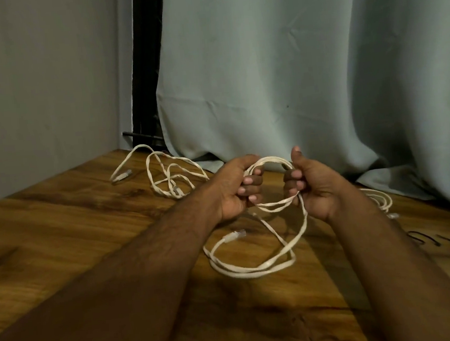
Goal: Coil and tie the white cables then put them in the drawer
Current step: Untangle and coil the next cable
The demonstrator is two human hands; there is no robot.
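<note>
Over the wooden table [59, 230], both of my hands hold one flat white cable [269, 162] that is partly looped. My left hand [238, 188] grips one side of the loops, fingers curled round them. My right hand [309, 183] grips the other side. Loose turns of the same cable hang down and lie on the table, ending in a clear plug [235, 235]. A second white cable [169, 175] lies tangled at the back left. A third white cable [380, 199] lies to the right, partly hidden behind my right forearm. No drawer is visible.
A pale grey-green curtain [277, 69] hangs behind the table and its hem rests on the back edge. A grey wall [39, 78] borders the left side. A thin black cord [445, 245] lies at the right edge of the table.
</note>
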